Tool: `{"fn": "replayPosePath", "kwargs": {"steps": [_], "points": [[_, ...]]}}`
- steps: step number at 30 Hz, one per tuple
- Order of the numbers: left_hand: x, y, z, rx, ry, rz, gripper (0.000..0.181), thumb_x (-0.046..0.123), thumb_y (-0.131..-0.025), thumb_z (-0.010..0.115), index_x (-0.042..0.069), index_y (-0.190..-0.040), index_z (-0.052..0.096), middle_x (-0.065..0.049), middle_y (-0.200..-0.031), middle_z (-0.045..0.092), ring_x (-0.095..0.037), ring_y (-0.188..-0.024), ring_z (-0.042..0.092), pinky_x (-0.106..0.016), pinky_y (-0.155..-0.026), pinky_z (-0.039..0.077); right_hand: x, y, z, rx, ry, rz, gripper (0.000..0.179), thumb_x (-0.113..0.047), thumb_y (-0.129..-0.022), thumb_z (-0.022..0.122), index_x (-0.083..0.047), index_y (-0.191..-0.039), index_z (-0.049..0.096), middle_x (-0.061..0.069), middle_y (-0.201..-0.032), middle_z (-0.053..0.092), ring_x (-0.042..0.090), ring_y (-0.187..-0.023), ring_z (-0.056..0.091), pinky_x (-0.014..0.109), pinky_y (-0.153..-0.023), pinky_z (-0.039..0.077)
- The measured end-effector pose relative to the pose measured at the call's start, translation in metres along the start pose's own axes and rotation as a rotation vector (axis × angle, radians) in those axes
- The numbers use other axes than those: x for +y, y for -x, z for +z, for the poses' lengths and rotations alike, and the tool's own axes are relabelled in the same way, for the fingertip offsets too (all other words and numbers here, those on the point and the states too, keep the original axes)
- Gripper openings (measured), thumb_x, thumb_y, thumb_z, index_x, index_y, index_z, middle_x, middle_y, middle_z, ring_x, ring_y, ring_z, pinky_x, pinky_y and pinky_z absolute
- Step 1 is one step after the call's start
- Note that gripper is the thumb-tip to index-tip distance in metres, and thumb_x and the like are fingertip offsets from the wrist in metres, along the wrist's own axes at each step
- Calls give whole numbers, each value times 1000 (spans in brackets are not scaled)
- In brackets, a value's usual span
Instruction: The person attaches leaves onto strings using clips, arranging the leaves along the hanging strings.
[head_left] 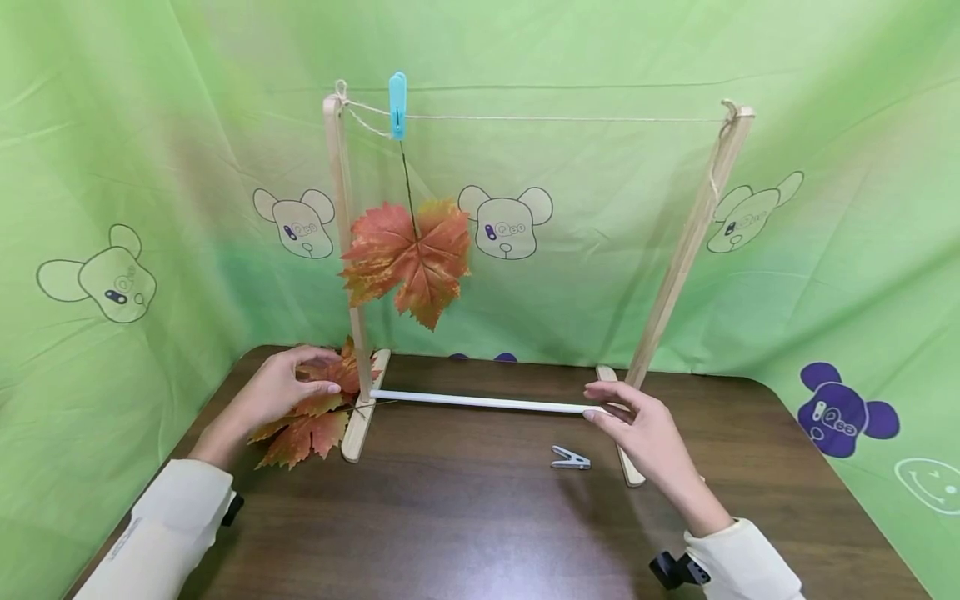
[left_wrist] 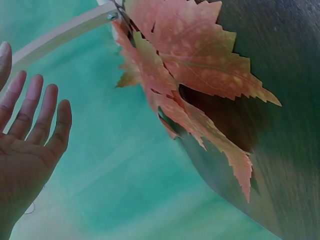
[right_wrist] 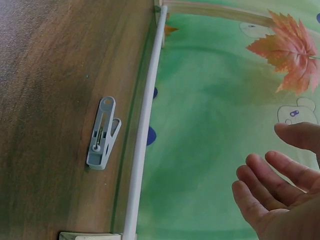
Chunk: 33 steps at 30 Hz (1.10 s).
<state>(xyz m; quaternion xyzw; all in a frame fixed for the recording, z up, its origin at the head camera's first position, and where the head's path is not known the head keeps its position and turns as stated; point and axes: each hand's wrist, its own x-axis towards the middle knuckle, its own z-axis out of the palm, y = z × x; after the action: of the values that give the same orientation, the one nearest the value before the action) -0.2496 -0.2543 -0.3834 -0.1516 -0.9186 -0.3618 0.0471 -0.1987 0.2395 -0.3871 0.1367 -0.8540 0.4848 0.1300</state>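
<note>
My left hand [head_left: 281, 385] is beside the orange-red artificial maple leaves [head_left: 307, 432] lying at the left foot of a wooden frame. In the left wrist view its fingers are extended and apart from the leaves [left_wrist: 200, 55]. Near the right end of a white rod [head_left: 480, 402] is my right hand [head_left: 647, 429]. The right wrist view shows its fingers loosely bent, holding nothing, away from the rod [right_wrist: 145, 120]. Another maple leaf [head_left: 412, 254] hangs by its stem from a blue clothespin [head_left: 397, 104] on the string. A grey clothespin [head_left: 571, 458] lies on the table.
The frame has a left post [head_left: 341, 183] and a leaning right post [head_left: 686, 242], joined at the top by a thin string [head_left: 555, 117]. Wooden feet [head_left: 360, 433] stand on the brown table [head_left: 450, 517]. A green printed curtain [head_left: 585, 50] surrounds the table.
</note>
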Motion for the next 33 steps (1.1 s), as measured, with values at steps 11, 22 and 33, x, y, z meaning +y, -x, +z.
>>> {"fn": "replayPosePath", "kwargs": {"steps": [11,22,33], "points": [[-16,-7,5,-77,-28,9,38,12,-94,79,0,-128,71,-24,-134,67,-47,-127,61,-63,-103,52,8,0,4,-62,62,9,32,-4,-92,78,1,-123,72,20,-117,75,-11,-99,62,15,-89,57],[-27,-18,11,-240,-4,-36,29,9,-97,74,6,-126,74,-19,-127,73,-29,-104,70,-33,-75,53,19,1,13,-158,194,-15,28,-7,-88,82,-3,-115,75,14,-113,78,19,-104,72,39,-93,60],[-34,-25,20,-263,-39,13,22,4,-95,74,8,-117,79,-14,-125,74,-38,-120,67,-42,-90,57,27,4,22,-235,194,6,30,-2,-87,82,4,-115,73,19,-115,76,38,-107,74,49,-94,60]]}}
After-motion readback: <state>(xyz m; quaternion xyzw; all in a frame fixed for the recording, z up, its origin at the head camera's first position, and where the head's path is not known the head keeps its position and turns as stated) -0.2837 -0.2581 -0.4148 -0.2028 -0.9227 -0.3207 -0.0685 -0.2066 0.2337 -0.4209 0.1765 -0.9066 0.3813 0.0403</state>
